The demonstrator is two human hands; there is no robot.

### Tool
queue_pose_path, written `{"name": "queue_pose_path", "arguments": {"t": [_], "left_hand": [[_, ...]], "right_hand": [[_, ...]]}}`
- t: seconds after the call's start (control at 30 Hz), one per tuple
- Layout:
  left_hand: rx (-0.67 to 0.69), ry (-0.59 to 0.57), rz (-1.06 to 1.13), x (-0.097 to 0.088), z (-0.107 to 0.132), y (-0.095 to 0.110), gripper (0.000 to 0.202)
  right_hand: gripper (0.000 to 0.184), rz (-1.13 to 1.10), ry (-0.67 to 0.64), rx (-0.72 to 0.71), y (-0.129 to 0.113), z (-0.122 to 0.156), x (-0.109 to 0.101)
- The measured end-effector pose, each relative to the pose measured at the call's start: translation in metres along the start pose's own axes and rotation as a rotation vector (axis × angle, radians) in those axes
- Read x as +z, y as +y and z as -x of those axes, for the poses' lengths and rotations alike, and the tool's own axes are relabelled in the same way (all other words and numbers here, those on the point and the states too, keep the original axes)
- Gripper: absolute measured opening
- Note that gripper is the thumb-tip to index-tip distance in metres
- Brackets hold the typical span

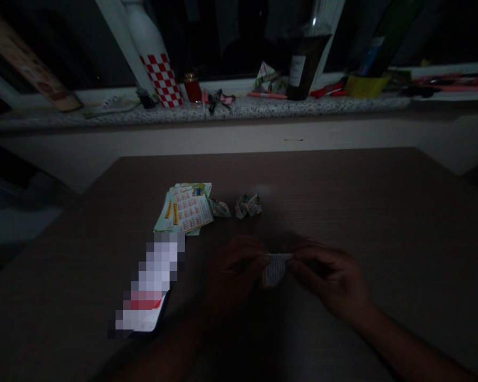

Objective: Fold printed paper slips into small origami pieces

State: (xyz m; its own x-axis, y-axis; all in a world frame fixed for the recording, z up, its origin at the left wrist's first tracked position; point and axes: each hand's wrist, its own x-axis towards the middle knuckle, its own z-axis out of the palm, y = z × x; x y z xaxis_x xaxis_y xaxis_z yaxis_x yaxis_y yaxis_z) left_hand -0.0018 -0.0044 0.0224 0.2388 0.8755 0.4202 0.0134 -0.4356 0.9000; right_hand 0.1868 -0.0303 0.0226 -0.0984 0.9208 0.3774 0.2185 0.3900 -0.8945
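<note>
Printed paper [276, 269], mid-fold by the look of it! Beyond it, folded shapes [255, 206] look finished, while the stack of flat sheets [191, 212] looks unworked. Left hand [237, 269] pinches one upper corner, right hand [334, 276] the other, thumbs against fingers, the print hanging between them; too dark to tell whether it touches the table [342, 201].

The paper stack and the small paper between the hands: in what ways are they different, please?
The paper stack lies on the table; the small paper is pinched by the left hand and the right hand. The paper stack is layered and covers more area; the small paper is clearly smaller. Both carry print.
</note>
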Motion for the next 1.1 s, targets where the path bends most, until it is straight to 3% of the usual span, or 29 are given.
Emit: {"name": "queue_pose_path", "arguments": {"t": [0.4, 1.1], "left_hand": [[0.04, 0.017, -0.004, 0.0007, -0.0003, -0.0023, 0.005], [-0.037, 0.058, 0.019, 0.0013, -0.0011, -0.0023, 0.006]], "right_hand": [[0.008, 0.017, -0.029, 0.063, 0.0047, -0.0002, 0.0005], [0.009, -0.009, -0.058, 0.073, 0.0045, -0.0014, 0.0018]]}}
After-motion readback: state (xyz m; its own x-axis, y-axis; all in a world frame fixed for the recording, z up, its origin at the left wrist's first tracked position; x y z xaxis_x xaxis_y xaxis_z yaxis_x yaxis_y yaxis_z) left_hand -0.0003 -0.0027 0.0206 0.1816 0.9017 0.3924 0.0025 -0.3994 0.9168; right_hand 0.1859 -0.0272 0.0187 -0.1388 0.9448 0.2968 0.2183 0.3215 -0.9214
